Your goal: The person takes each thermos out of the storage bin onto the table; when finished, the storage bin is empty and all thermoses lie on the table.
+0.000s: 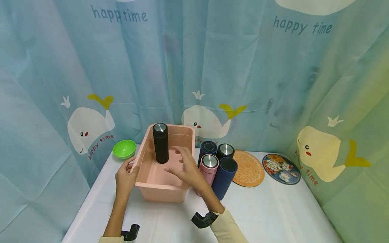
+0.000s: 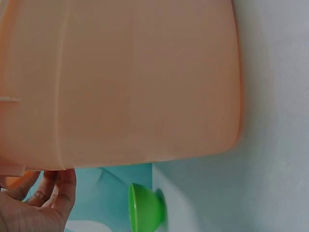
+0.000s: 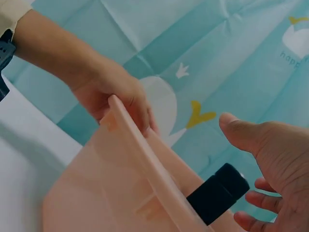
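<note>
A pink plastic bin (image 1: 161,194) stands on the white table, and a black thermos bottle (image 1: 161,145) with a silver-topped lid is upright inside it. My left hand (image 1: 126,175) grips the bin's left rim, thumb over the edge; the left wrist view shows its fingers (image 2: 65,195) curled at the rim. Over the right part of the bin is my right hand (image 1: 186,170), fingers spread and thumb apart, with nothing held. In the right wrist view this hand (image 3: 280,164) is beside the bottle's lid (image 3: 219,193), and a gap shows between thumb and fingers.
Right of the bin several bottles stand close together: a pink one (image 1: 209,168), a blue one (image 1: 225,177), and darker ones behind. Beyond them lie an orange round mat (image 1: 247,168) and a patterned oval mat (image 1: 281,169). A green bowl (image 1: 124,149) sits at the bin's left.
</note>
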The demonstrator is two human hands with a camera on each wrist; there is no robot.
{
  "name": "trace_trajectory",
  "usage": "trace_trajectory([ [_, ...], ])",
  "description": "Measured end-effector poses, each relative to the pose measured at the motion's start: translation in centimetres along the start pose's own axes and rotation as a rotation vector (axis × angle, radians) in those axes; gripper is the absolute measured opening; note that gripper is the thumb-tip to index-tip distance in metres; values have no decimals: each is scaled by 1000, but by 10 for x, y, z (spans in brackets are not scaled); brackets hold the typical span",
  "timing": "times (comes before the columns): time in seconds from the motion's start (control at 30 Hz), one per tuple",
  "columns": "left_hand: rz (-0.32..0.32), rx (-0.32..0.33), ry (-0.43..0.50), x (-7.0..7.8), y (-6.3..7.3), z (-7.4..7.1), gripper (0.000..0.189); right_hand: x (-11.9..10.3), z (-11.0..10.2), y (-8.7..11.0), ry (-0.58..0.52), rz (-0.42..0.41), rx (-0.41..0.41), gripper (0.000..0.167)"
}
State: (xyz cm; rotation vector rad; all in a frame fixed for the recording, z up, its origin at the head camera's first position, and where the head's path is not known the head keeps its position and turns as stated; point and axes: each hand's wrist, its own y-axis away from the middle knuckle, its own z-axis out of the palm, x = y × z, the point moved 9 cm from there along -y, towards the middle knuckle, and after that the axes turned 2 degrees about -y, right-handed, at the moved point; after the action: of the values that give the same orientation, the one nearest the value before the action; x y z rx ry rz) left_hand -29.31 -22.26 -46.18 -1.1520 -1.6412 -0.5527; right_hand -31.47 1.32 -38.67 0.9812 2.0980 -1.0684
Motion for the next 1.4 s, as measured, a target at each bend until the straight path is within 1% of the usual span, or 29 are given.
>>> trace_trajectory([
  [0.23,-19,-3,-8,1,-1,-2,39,6,10,-9,40,35,-14,80],
  [0.3,-24,-8,-9,1,-1,-1,39,5,12,-12,40,29,-11,80],
  [0.47,-33,-14,-9,-1,0,0,40,7,17,-19,30,54,-10,77],
  [0.57,-29,-2,-11,-1,0,0,39,10,21,-25,36,73,-1,76],
  [0.77,-15,11,-13,0,-3,-1,39,18,26,-36,8,118,26,74],
  [0.93,-17,4,-8,-1,-2,-1,39,25,30,-46,-40,153,26,76],
  [1.1,-15,6,-7,-1,-2,0,39,34,34,-55,-71,208,27,76],
  [1.2,-18,2,1,-1,-3,0,39,39,35,-60,-79,224,46,75],
  [1.4,-33,-7,28,-3,-2,1,40,49,38,-67,-88,232,96,73],
])
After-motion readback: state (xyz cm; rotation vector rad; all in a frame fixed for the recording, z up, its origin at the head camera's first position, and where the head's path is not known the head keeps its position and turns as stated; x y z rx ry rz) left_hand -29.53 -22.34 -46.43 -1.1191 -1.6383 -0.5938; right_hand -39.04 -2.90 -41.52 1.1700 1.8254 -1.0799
